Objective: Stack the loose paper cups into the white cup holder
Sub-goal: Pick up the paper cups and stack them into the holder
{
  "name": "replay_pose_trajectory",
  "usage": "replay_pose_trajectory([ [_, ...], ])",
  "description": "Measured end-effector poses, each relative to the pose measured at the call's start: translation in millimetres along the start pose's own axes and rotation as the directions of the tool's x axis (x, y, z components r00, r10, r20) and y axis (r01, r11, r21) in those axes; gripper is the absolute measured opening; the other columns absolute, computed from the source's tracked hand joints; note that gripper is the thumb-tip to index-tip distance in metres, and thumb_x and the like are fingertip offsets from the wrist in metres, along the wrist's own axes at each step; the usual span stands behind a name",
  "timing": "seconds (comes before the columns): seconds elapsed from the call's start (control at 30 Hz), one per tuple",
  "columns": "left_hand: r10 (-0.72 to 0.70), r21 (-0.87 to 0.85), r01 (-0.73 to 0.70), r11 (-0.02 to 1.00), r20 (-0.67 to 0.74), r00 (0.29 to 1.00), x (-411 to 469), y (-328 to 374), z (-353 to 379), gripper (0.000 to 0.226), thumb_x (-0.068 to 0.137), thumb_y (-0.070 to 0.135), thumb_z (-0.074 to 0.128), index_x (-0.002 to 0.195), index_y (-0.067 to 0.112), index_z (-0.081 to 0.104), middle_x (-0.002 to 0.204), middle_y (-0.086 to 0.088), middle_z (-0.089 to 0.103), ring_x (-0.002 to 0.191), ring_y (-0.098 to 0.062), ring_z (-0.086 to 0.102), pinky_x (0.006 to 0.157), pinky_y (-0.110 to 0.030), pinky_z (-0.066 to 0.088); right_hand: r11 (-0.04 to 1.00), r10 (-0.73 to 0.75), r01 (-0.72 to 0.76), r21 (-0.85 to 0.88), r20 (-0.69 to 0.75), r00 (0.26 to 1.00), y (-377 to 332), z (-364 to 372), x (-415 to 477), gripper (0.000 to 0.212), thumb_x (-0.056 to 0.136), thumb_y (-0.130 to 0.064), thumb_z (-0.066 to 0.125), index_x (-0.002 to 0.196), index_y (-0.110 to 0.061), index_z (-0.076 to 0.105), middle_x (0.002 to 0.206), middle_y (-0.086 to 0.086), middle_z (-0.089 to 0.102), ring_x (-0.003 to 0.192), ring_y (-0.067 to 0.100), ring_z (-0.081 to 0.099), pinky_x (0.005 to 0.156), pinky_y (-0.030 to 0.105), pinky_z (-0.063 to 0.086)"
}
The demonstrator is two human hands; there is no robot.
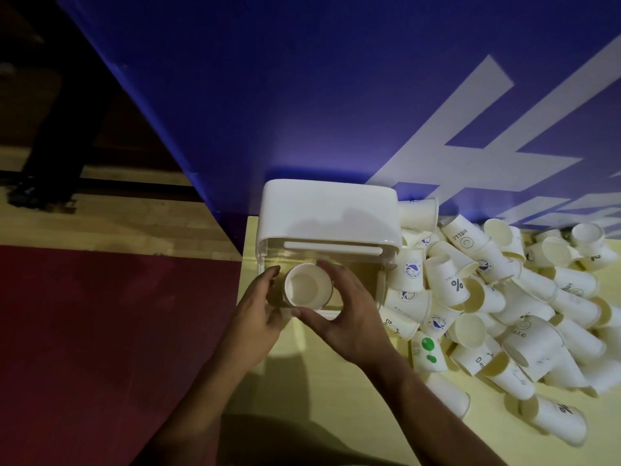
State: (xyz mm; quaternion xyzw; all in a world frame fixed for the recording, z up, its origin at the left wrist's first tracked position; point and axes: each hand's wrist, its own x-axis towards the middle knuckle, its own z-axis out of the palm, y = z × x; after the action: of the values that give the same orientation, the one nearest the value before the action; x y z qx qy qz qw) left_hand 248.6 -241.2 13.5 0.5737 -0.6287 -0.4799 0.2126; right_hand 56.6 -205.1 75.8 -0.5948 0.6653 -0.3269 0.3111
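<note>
A white cup holder (327,210) with a clear front stands at the back of the pale yellow table, its lid raised. One white paper cup (307,285) sits upright, mouth up, in the holder's left side. My right hand (342,307) curls around that cup, thumb at its near rim and fingers over the far rim. My left hand (260,309) grips the holder's left front corner. A big pile of loose paper cups (497,304) lies to the right of the holder.
A blue panel (302,95) with white lettering rises behind the holder and the pile. The table's left edge (240,290) runs just left of my left hand, with red and wooden floor beyond. Bare yellow tabletop (319,398) lies near me.
</note>
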Motion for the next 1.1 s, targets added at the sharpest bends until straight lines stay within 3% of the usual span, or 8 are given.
replay_pose_trajectory([
  [0.1, -0.066, -0.114, 0.057, 0.992, -0.072, 0.995, -2, 9, -5, 0.056, 0.101, 0.004, 0.054, 0.142, 0.041, 0.050, 0.142, 0.015, 0.056, 0.129, 0.001, 0.053, 0.107, -0.027, 0.047, 0.999, 0.015, -0.015, -0.048, 0.006, 1.000, 8, 12, 4, 0.083, 0.075, -0.062, 0.081, 0.144, -0.027, 0.050, 0.137, -0.013, 0.057, 0.124, 0.004, 0.055, 0.099, 0.016, 0.044],
  [0.23, -0.080, -0.208, 0.056, 0.977, -0.109, 0.991, 3, 26, -2, 0.031, 0.107, 0.020, 0.048, 0.133, 0.033, 0.062, 0.123, 0.028, 0.062, 0.112, 0.019, 0.055, 0.087, -0.001, 0.041, 0.994, 0.009, -0.008, -0.109, 0.016, 1.000, 20, 26, 9, 0.083, 0.076, -0.057, 0.081, 0.145, -0.023, 0.050, 0.139, -0.008, 0.057, 0.125, 0.010, 0.055, 0.102, 0.024, 0.047],
  [0.33, -0.043, -0.184, 0.024, 0.983, -0.098, 0.994, 6, 32, 3, 0.029, 0.107, 0.021, 0.049, 0.130, 0.033, 0.063, 0.115, 0.027, 0.066, 0.103, 0.013, 0.062, 0.079, -0.004, 0.045, 0.993, 0.043, -0.041, -0.113, 0.019, 0.999, 26, 32, 11, 0.083, 0.078, -0.060, 0.079, 0.147, -0.026, 0.048, 0.142, -0.011, 0.054, 0.128, 0.008, 0.053, 0.103, 0.028, 0.049],
  [0.47, -0.035, -0.142, 0.023, 0.990, -0.078, 0.996, 10, 26, 6, 0.035, 0.105, 0.015, 0.051, 0.133, 0.032, 0.062, 0.118, 0.023, 0.068, 0.104, 0.006, 0.065, 0.079, -0.009, 0.049, 0.989, 0.110, -0.105, -0.103, 0.044, 0.993, 29, 33, 10, 0.086, 0.078, -0.065, 0.077, 0.151, -0.034, 0.043, 0.142, -0.016, 0.053, 0.126, 0.005, 0.053, 0.099, 0.023, 0.048],
  [0.73, -0.024, -0.030, 0.022, 0.999, -0.060, 0.998, 10, 27, 6, 0.037, 0.104, 0.016, 0.051, 0.135, 0.033, 0.061, 0.119, 0.021, 0.068, 0.103, 0.011, 0.062, 0.078, -0.003, 0.044, 0.985, 0.138, -0.132, -0.114, 0.042, 0.990, 35, 35, 9, 0.086, 0.078, -0.067, 0.074, 0.151, -0.035, 0.042, 0.141, -0.014, 0.055, 0.125, 0.008, 0.055, 0.097, 0.026, 0.049],
  [0.87, -0.021, 0.030, 0.023, 0.999, -0.068, 0.997, 9, 30, 5, 0.036, 0.105, 0.019, 0.051, 0.137, 0.033, 0.059, 0.121, 0.016, 0.068, 0.103, 0.005, 0.064, 0.083, -0.014, 0.051, 0.985, 0.133, -0.127, -0.119, 0.045, 0.990, 34, 34, 8, 0.088, 0.077, -0.069, 0.074, 0.152, -0.036, 0.040, 0.141, -0.012, 0.055, 0.126, 0.011, 0.056, 0.098, 0.032, 0.052],
  [0.97, -0.001, 0.073, 0.009, 0.997, -0.110, 0.994, 1, 39, -1, 0.038, 0.106, 0.023, 0.051, 0.144, 0.026, 0.055, 0.132, 0.013, 0.062, 0.114, -0.005, 0.061, 0.087, -0.019, 0.045, 0.984, 0.129, -0.119, -0.132, 0.075, 0.989, 29, 27, 5, 0.096, 0.076, -0.074, 0.072, 0.156, -0.037, 0.034, 0.148, -0.011, 0.051, 0.131, 0.011, 0.051, 0.103, 0.033, 0.050],
  [1.1, 0.150, 0.134, -0.122, 0.983, -0.227, 0.962, -16, 65, -3, 0.036, 0.102, 0.021, 0.058, 0.138, 0.016, 0.061, 0.131, 0.000, 0.067, 0.117, -0.014, 0.063, 0.093, -0.025, 0.047, 0.983, 0.151, -0.154, -0.100, -0.034, 0.988, 31, -6, -8, 0.077, 0.082, -0.065, 0.072, 0.146, -0.027, 0.052, 0.140, -0.004, 0.060, 0.125, 0.014, 0.059, 0.103, 0.036, 0.052],
])
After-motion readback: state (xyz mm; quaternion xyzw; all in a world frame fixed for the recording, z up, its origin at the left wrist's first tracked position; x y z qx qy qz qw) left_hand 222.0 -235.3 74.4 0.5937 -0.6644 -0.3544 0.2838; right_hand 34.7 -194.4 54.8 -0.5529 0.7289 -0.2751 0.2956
